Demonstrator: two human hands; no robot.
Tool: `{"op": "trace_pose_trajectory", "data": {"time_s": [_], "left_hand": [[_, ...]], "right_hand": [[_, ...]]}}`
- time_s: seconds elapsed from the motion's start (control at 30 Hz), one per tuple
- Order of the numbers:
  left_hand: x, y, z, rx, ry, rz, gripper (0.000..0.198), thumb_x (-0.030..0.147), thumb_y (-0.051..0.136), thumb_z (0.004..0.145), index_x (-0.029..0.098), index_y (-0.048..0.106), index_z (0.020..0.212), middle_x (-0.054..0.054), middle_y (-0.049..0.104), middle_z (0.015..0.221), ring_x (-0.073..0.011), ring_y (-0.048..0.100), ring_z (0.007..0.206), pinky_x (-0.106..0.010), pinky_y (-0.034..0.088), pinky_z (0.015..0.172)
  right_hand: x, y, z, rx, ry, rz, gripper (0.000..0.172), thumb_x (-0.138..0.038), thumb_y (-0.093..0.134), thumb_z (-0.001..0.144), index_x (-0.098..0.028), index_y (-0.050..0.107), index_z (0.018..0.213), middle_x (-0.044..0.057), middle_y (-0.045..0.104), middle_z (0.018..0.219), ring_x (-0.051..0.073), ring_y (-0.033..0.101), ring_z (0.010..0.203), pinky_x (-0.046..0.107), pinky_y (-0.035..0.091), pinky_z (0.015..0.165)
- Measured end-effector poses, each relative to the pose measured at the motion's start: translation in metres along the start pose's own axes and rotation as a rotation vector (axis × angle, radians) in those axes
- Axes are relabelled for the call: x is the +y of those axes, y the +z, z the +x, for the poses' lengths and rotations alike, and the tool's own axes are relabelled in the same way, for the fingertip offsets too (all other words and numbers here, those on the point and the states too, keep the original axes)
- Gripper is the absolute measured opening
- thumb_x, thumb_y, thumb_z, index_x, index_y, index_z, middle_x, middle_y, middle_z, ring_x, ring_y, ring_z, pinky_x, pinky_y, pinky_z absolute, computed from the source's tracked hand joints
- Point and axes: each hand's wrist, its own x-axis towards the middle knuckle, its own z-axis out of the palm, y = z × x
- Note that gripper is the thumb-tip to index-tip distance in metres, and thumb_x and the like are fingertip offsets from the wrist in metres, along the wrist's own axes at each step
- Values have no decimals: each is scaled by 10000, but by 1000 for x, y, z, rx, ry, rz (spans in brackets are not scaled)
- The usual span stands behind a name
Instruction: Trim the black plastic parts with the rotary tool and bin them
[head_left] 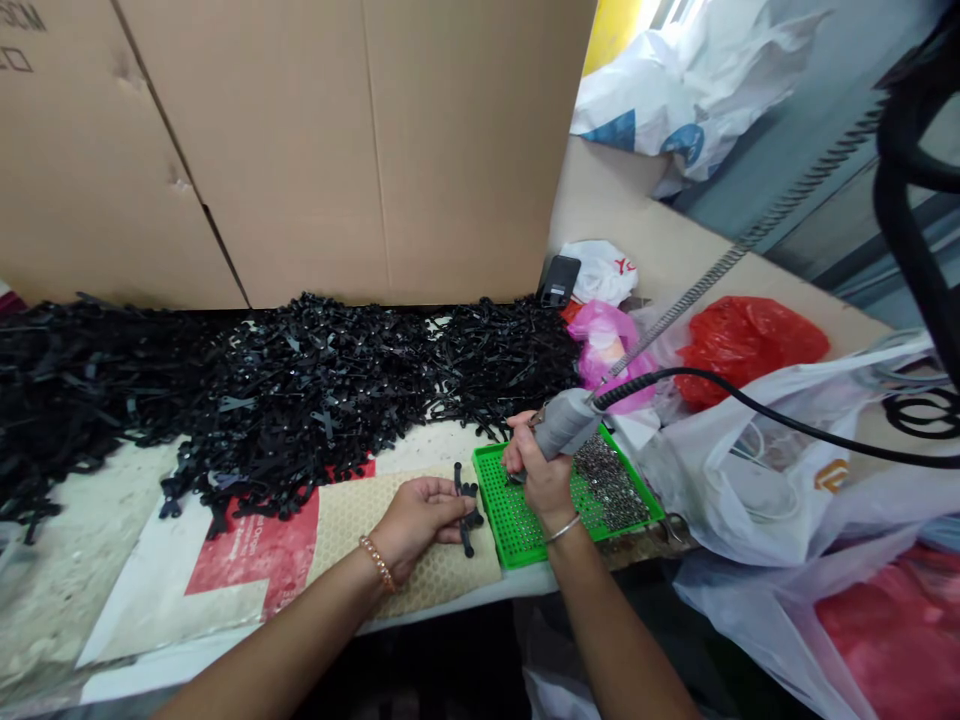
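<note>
My left hand (416, 522) is closed on a small black plastic strap piece (466, 508), held over a beige honeycomb mat (352, 515). My right hand (541, 472) grips a grey powered screwdriver (566, 423) with its tip down over a green perforated tray (517, 515). A heap of small silver screws (609, 485) lies on the tray's right half. A black cable (757, 408) and a coiled spring line (720, 265) run from the tool up to the right.
A big pile of black strap pieces (285, 385) covers the table's back. Cardboard sheets (300, 140) stand behind it. Red (750, 340), pink (611, 340) and white plastic bags (780, 470) crowd the right side. A dark phone (559, 281) leans near the cardboard.
</note>
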Motion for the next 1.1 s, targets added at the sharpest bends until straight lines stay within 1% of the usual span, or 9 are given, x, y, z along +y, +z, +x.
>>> {"op": "trace_pose_trajectory", "data": {"time_s": [0.13,0.27,0.4,0.5,0.6,0.67,0.73,0.9,1.1], "left_hand": [[0,-1,0,-6,0,2,294,211,867,539,108,636,689,-30,668,627,-108,617,551,-189,503,503],[-2,-2,1,-7,9,4,287,212,868,537,113,636,675,-31,666,618,-112,616,549,-191,497,497],[-4,-2,2,2,19,9,299,226,874,529,110,645,683,-44,675,639,-124,624,560,-206,503,509],[-4,-1,3,-7,17,6,295,220,874,532,105,641,672,-49,677,643,-122,623,561,-202,501,508],[-4,0,2,-8,24,1,269,194,861,553,102,636,669,-45,671,629,-112,614,548,-191,494,495],[-5,0,2,-7,34,-5,253,180,853,566,102,638,674,-44,668,624,-113,617,549,-190,498,494],[-6,0,2,-11,39,-15,256,180,855,563,105,638,677,-42,667,622,-119,623,557,-196,507,500],[-9,-2,4,-26,67,-19,324,227,884,511,105,627,667,-40,664,623,-116,613,539,-206,515,498],[-10,-3,5,-35,67,-23,326,239,881,515,105,626,666,-53,674,637,-117,612,535,-216,517,507]], "right_hand": [[0,0,0,-21,1,-6,230,-416,637,847,-202,568,897,-77,421,501,110,414,414,231,361,432],[2,-1,0,-36,2,-25,232,-417,633,858,-200,551,842,-77,404,491,108,400,407,237,355,430],[2,0,-1,-10,8,-37,265,-435,652,829,-192,574,903,-71,431,509,118,421,424,244,364,438],[-11,4,1,37,1,27,261,-419,655,818,-203,581,943,-80,426,504,111,412,422,237,380,452],[-33,13,4,70,-28,170,246,-415,631,819,-213,575,947,-100,376,463,97,359,389,222,381,452],[-46,22,4,54,-34,261,247,-431,613,819,-214,569,928,-107,350,443,92,332,375,217,380,451],[-52,31,2,21,-13,306,251,-449,605,816,-215,563,897,-107,340,437,90,323,371,217,381,452],[-47,49,-3,0,42,286,269,-463,622,801,-208,556,859,-105,346,433,87,327,368,216,376,447],[-43,52,-2,40,44,276,277,-457,648,779,-205,551,840,-107,351,426,84,331,364,211,377,443]]}}
